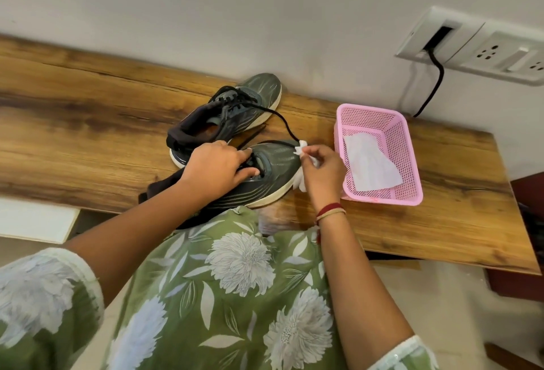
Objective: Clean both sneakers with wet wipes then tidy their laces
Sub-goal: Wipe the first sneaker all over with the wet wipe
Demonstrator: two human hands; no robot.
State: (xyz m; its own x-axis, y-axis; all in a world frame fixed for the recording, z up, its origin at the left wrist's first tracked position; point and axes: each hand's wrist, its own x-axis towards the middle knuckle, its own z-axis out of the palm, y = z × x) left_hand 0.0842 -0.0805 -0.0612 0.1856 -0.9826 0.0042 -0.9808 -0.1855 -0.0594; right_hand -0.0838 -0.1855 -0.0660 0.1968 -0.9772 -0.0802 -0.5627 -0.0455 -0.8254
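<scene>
Grey near sneaker (273, 160), toe rightward, gripped by left hand (217, 166); right hand (323, 169) pinches wipe (300, 149).

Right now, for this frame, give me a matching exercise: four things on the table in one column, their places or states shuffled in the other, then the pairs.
1 far grey mesh sneaker
2 crumpled white wet wipe
3 pink plastic mesh basket
4 flat white wipe sheet

a lies inside the basket
b pinched by the right hand
c behind the near grey mesh sneaker, no hand on it
d stands on the wooden table, right of both sneakers

Pairs: 1-c, 2-b, 3-d, 4-a.
</scene>
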